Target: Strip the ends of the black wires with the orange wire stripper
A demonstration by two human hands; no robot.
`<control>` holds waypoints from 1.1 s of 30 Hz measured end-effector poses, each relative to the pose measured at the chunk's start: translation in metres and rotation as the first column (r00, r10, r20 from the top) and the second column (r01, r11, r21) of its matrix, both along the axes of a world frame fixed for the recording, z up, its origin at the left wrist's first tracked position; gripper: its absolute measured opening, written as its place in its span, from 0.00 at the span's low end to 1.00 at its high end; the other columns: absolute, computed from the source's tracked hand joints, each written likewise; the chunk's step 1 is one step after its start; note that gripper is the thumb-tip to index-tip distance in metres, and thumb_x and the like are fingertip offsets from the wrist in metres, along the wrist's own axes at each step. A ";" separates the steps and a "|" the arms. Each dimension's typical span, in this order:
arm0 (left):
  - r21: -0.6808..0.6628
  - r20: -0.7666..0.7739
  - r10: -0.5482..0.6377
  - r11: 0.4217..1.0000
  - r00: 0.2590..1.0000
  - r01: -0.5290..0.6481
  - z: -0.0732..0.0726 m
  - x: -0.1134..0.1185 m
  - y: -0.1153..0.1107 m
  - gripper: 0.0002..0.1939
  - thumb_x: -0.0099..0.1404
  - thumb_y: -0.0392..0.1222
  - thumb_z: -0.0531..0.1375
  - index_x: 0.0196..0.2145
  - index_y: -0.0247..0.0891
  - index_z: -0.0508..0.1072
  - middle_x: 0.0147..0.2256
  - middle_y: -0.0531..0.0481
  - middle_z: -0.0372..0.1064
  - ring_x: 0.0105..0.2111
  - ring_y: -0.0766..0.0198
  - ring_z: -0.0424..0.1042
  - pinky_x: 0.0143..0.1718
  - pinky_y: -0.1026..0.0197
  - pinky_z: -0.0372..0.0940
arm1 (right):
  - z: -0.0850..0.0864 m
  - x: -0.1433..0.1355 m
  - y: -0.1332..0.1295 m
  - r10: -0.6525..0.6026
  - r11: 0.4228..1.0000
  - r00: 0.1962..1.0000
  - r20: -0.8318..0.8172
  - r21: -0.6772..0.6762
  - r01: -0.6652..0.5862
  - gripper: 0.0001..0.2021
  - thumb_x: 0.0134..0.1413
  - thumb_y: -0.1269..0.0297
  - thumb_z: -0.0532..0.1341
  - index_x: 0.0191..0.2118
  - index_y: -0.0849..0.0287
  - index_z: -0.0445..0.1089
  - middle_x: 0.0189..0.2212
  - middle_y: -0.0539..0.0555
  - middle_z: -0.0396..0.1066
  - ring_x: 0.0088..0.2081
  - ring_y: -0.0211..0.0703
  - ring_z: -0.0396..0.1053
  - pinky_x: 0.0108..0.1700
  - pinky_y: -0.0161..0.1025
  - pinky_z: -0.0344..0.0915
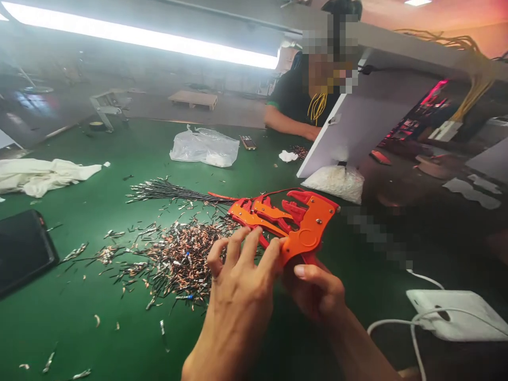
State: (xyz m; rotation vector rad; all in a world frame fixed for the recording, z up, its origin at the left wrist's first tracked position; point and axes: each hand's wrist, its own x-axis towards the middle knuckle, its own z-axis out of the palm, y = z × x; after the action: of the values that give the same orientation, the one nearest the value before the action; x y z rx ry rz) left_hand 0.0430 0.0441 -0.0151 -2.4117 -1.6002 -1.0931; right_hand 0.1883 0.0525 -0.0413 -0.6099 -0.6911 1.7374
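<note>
An orange and red wire stripper [307, 233] is raised over the green table, its jaws toward the upper left. My right hand [317, 288] is wrapped round its handles. My left hand [248, 264] lies against the tool's left side with bent fingers, touching its lower edge; whether it pinches anything is hidden. Behind the left hand is a heap of short cut wire pieces [178, 259] with copper and black bits. A bundle of long black wires [170, 191] with metal ends lies beyond the heap, its right end reaching behind the orange tool parts.
A black phone [26, 254] lies at the left, near a white cloth [47, 174]. Farther back are a clear plastic bag [204, 148] and a bag of white bits [337, 182]. A white device [456, 315] with cables sits at the right. A person [293, 106] sits across the table.
</note>
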 end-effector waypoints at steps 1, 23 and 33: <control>-0.047 -0.013 -0.062 0.997 0.998 0.061 -0.004 -0.001 0.002 0.16 0.68 0.33 0.56 0.52 0.43 0.69 0.41 0.46 0.76 0.42 0.54 0.72 0.49 0.46 0.61 | 0.000 0.000 0.000 0.004 1.000 1.000 -0.006 0.011 -0.004 0.20 0.46 0.71 0.60 0.48 0.56 0.72 0.38 0.52 0.77 0.44 0.49 0.73 0.53 0.47 0.66; -0.011 0.396 0.281 0.953 0.874 -0.302 0.027 -0.035 -0.010 0.03 0.65 0.37 0.61 0.35 0.43 0.75 0.30 0.54 0.70 0.34 0.64 0.65 0.39 0.59 0.60 | -0.010 0.027 0.003 0.529 0.846 0.848 -0.012 0.085 -0.527 0.18 0.50 0.63 0.61 0.46 0.68 0.69 0.35 0.67 0.78 0.32 0.51 0.77 0.34 0.45 0.71; -0.211 0.642 0.323 0.946 0.696 -0.244 0.025 -0.025 -0.013 0.02 0.64 0.42 0.61 0.33 0.48 0.75 0.30 0.55 0.68 0.34 0.63 0.68 0.40 0.58 0.64 | -0.017 0.016 -0.002 0.581 0.813 0.813 -0.035 0.078 -0.577 0.18 0.46 0.60 0.63 0.42 0.68 0.70 0.29 0.62 0.76 0.27 0.47 0.73 0.33 0.43 0.68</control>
State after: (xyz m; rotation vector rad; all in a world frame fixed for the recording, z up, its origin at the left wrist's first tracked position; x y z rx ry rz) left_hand 0.0176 0.0313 0.0103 -1.7824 -2.1725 -1.9936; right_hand 0.2042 0.0501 -0.0582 -0.3095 -0.9578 2.2770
